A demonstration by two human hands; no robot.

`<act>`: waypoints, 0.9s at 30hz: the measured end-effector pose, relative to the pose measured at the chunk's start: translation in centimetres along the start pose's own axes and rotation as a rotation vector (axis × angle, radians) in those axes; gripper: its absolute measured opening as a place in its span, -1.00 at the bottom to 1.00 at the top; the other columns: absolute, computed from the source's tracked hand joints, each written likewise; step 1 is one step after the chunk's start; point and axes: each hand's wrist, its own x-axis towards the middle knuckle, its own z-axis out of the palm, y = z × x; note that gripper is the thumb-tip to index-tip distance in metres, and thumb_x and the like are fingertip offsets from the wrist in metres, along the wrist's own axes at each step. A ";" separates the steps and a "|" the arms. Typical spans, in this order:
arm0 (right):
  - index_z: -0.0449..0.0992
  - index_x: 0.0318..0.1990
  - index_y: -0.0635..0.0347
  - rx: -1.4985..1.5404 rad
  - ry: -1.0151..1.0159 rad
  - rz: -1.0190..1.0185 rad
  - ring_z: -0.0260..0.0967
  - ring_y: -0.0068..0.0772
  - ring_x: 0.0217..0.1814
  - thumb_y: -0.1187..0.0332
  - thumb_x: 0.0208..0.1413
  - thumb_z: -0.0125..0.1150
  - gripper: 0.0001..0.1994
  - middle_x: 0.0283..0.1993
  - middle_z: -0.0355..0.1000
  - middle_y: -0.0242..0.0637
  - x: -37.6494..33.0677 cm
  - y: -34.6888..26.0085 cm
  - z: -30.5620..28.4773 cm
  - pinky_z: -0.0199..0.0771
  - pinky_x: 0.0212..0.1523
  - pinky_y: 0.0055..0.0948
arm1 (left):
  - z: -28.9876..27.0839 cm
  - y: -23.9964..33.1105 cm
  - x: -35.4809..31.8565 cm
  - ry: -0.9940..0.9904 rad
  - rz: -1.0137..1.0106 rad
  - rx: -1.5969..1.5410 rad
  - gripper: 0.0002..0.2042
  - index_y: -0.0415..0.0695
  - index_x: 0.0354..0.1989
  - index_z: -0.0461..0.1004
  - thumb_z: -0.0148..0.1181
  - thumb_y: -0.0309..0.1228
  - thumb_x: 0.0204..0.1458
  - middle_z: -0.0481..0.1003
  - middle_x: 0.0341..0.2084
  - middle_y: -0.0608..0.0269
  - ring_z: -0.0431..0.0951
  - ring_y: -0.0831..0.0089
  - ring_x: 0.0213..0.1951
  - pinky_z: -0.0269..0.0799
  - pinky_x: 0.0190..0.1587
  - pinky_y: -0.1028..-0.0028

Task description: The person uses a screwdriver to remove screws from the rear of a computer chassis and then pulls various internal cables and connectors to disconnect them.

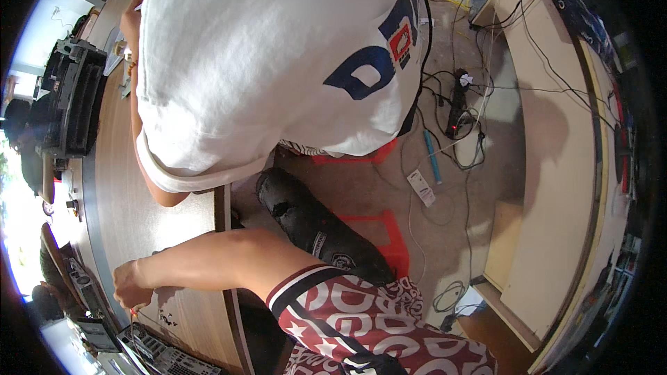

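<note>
My bare right arm reaches left from a red patterned sleeve, over the brown desk (194, 312). At its end my right hand (133, 287) is closed low over the desk top. A thin red-orange thing (133, 314) shows just below its fingers; its kind is too small to tell. Several tiny dark pieces (167, 318) lie on the desk beside the hand. A grey keyboard (174, 360) lies close below. My black trouser leg (313, 219) shows beneath the arm. My left hand is out of view.
A co-worker in a white shirt (264, 62) leans over the desk close by, one hand (130, 22) at its far end. A black equipment case (75, 97) stands on the desk. Red stools (396, 243), cables, a power strip (455, 107) and a blue tube (432, 156) are on the floor.
</note>
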 end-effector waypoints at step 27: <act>0.58 -0.16 0.32 0.240 -0.030 0.140 0.32 -0.37 -0.54 0.53 0.07 0.31 -0.83 -0.46 0.38 -0.23 -1.0 -1.6 -5.4 0.24 -0.54 -0.42 | -4.5 3.4 -7.7 -0.061 0.164 -0.041 -0.78 -0.18 -0.15 0.54 0.20 -0.35 0.08 0.55 -0.23 -0.02 0.55 0.01 -0.12 0.45 -0.05 0.12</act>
